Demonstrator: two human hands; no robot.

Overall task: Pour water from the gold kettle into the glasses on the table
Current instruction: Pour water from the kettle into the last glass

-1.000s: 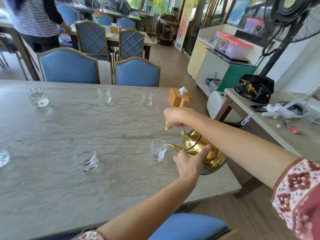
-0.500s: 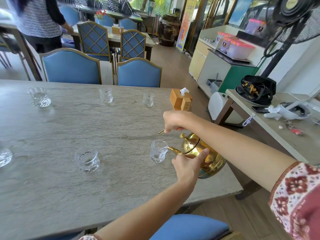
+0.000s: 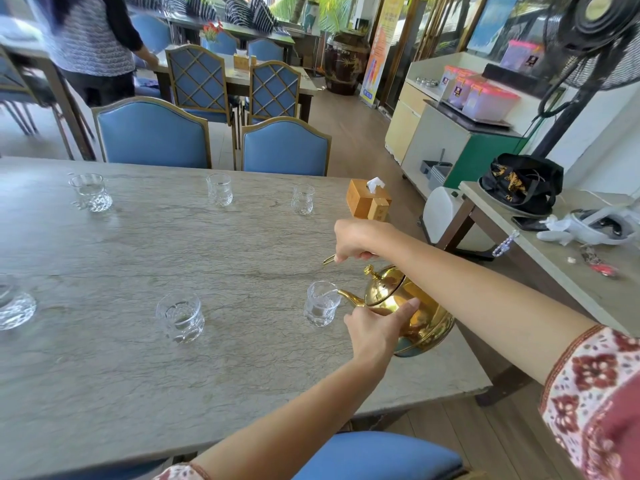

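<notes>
The gold kettle is tilted to the left over the grey stone table, its spout tip at the rim of a small clear glass with water in it. My right hand grips the kettle's handle from above. My left hand rests against the kettle's front side, thumb on the body. Several other glasses stand on the table: one near the middle, one at the left edge, and three along the far side.
A wooden tissue box stands just beyond my right hand. Blue chairs line the far side, and one blue seat is below me. A side table with a black bag lies to the right. A person stands at the back left.
The view has shifted slightly, while the kettle stays tipped with its spout at the same glass. Both hands keep their hold.
</notes>
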